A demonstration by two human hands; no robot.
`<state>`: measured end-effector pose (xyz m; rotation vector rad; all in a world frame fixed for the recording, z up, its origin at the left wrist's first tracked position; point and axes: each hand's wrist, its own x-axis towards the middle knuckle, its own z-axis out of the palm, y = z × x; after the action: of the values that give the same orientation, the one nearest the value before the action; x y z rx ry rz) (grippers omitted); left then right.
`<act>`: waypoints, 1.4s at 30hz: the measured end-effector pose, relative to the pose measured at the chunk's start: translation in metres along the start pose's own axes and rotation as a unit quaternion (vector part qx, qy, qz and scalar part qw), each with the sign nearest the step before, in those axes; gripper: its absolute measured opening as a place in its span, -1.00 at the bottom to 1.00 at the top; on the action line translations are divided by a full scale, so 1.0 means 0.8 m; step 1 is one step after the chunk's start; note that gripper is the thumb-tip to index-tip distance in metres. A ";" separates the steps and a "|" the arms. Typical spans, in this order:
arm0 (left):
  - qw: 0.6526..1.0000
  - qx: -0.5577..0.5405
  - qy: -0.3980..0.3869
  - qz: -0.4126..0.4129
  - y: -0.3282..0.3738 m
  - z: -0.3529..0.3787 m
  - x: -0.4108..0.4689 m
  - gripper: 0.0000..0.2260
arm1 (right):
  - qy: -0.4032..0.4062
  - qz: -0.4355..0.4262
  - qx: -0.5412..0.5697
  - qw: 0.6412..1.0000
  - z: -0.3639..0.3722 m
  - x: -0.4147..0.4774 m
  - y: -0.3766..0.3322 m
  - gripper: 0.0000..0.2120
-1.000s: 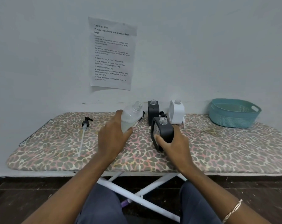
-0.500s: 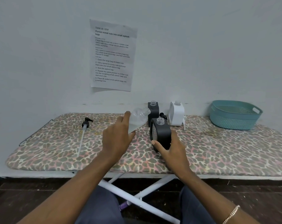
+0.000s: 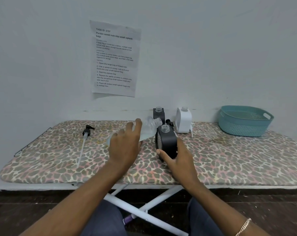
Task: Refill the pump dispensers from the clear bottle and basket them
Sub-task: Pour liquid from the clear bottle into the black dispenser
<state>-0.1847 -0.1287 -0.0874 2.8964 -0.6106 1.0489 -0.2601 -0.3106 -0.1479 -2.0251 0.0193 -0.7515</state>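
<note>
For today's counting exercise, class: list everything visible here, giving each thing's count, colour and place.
ironing board: one, leopard-print cover, along the wall
clear bottle: one, transparent, tilted, neck rightward, mid-board
near black dispenser: one, black, mid-board, uncapped
rear black dispenser: one, black, by the wall
white dispenser: one, white, by the wall
loose pump: one, black with pale tube, board's left
basket: one, teal, board's right
printed sheet: one, white, on wall
bracelet: one, gold-coloured, right wrist
left hand: grips clear bottle
right hand: holds near black dispenser

Ironing board [image 3: 229, 164] (leopard cover) bears pump [image 3: 86, 133], rear black dispenser [image 3: 158, 114], white dispenser [image 3: 183, 121], teal basket [image 3: 243, 126].
</note>
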 end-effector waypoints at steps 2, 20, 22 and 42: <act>1.000 0.004 -0.006 0.004 0.000 0.001 0.001 -0.26 | -0.001 -0.001 0.003 1.000 0.000 0.000 -0.001 -0.56; 0.999 0.039 -0.028 0.021 0.000 0.016 0.013 -0.24 | 0.006 -0.022 -0.013 1.000 0.002 0.002 0.007 -0.49; 0.998 0.047 -0.027 0.026 -0.001 0.017 0.015 -0.21 | 0.003 -0.023 -0.013 1.000 0.002 0.002 0.008 -0.49; 0.994 0.074 -0.031 0.067 -0.010 0.011 0.023 -0.19 | 0.007 -0.034 -0.004 0.999 0.003 0.001 0.007 -0.58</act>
<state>-0.1637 -0.1287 -0.0817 3.0643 -0.7733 1.0644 -0.2567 -0.3123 -0.1529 -2.0358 -0.0383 -0.8097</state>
